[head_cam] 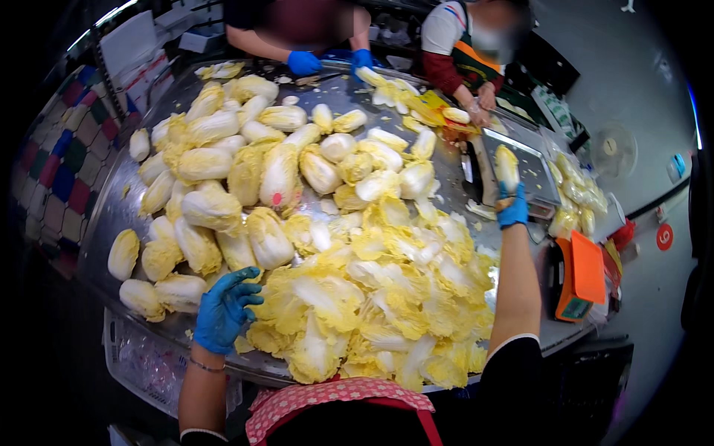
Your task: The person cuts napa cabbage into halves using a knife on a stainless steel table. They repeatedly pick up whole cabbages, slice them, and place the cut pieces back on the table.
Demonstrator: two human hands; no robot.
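Observation:
My left hand (pixel 227 309), in a blue glove, is raised with fingers apart over the near left edge of the metal table (pixel 100 223), beside a heap of loose napa cabbage leaves (pixel 329 295). A pile of whole napa cabbages (pixel 209 206) lies beyond it. My right hand (pixel 512 209), also gloved in blue, is closed around the lower end of a small napa cabbage (pixel 506 167). It holds the cabbage upright over the near left part of a scale's metal platform (pixel 535 181). Whether the cabbage touches the platform I cannot tell.
Across the table, a person's blue-gloved hands (pixel 305 63) are near cabbage leaves; another person's hands (pixel 479 108) are beyond the scale. A knife (pixel 467 167) lies left of the scale. At right are bagged cabbages (pixel 574 195) and an orange scale (pixel 585 273). A plastic basket (pixel 128 373) stands below left.

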